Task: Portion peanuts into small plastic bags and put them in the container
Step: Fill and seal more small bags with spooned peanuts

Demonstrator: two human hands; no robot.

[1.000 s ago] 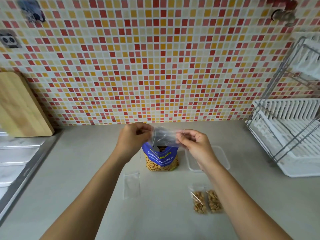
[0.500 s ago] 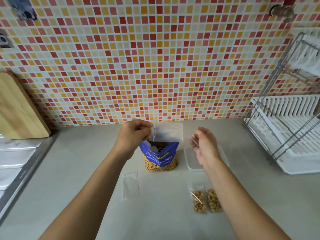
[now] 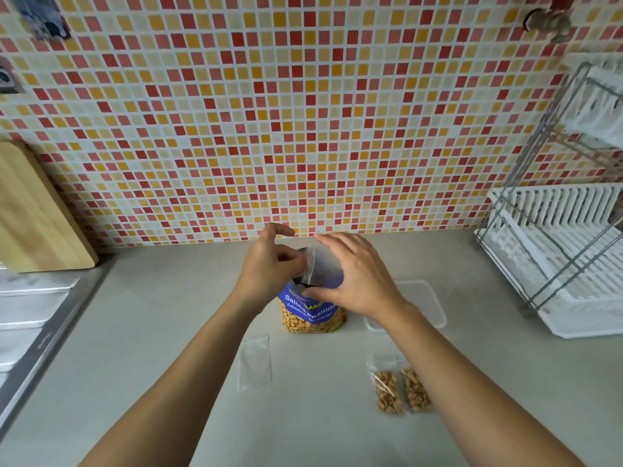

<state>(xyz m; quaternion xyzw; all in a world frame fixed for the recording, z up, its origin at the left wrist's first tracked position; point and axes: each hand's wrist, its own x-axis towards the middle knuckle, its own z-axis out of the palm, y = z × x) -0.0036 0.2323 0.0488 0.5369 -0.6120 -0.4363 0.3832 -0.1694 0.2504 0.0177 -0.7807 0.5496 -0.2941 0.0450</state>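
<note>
A blue bag of salted peanuts (image 3: 312,315) stands open on the grey counter. Just above its mouth my left hand (image 3: 269,267) pinches the edge of a small clear plastic bag (image 3: 323,264). My right hand (image 3: 357,278) reaches across from the right, its fingers fairly straight and laid over the small bag, the thumb low near the peanut bag's top. A clear plastic container (image 3: 424,305) sits right of the peanut bag, partly behind my right wrist. Two filled small bags (image 3: 389,392) (image 3: 416,390) lie side by side in front of it.
An empty small bag (image 3: 254,362) lies flat, front left of the peanut bag. A white dish rack (image 3: 556,264) stands at the right. A wooden cutting board (image 3: 33,214) leans on the tiled wall at the left, above a steel sink (image 3: 27,308).
My right hand let go of the small bag, drew off to the right, then came back left over it. My left hand kept its pinch on the bag.
</note>
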